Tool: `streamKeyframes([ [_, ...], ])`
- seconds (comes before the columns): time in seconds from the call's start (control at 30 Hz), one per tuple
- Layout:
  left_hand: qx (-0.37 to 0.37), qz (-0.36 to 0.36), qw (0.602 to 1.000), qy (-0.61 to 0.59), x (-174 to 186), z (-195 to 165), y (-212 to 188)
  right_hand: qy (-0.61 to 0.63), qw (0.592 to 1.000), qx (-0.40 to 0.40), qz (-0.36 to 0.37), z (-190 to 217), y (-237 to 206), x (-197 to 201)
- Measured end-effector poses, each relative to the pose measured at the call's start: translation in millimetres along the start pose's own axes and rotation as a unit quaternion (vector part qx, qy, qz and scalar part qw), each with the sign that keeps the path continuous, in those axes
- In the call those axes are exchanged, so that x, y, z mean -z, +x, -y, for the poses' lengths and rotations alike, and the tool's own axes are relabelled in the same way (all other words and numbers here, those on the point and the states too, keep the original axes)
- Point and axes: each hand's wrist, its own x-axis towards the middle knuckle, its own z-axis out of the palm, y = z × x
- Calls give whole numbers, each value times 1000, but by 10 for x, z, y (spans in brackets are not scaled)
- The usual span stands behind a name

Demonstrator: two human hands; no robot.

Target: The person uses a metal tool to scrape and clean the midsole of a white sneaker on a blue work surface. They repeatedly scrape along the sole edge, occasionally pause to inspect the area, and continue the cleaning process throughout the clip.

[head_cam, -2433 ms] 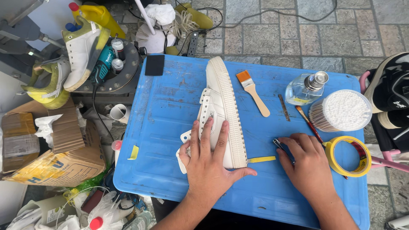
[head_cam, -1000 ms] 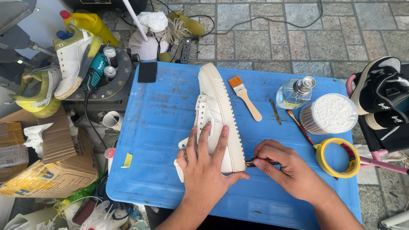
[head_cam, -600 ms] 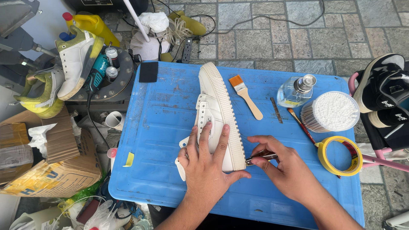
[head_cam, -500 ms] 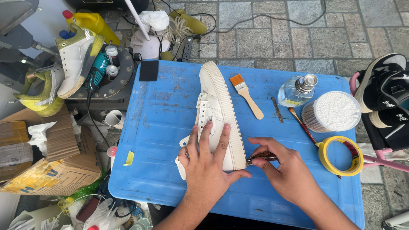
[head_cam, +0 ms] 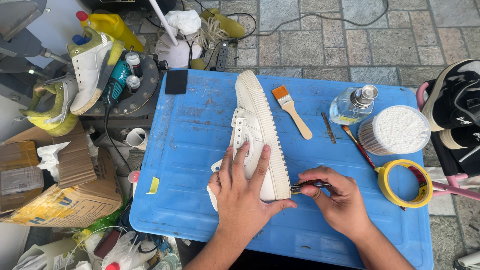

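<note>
Both hands work at a white sneaker (head_cam: 257, 135) lying on its side on the blue bench (head_cam: 195, 150). Left hand (head_cam: 240, 197) presses flat and open on the shoe's upper; right hand (head_cam: 340, 202) pinches a thin metal tool (head_cam: 306, 186), its tip touching the ribbed sole near the heel.

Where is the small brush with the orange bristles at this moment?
In the head view, the small brush lies on the blue table, in its upper middle part, just right of the white shoe and left of the glass bottle.
</note>
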Motion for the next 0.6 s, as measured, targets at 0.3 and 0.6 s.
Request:
streamKeyframes([
  [0.3,-4,-11,1000,-3,-9,1,5,138,987,-87,-2,-333,-19,19],
  [0.6,3,-27,1000,-4,-9,13,-31,159,984,-81,-13,-478,-87,26],
])
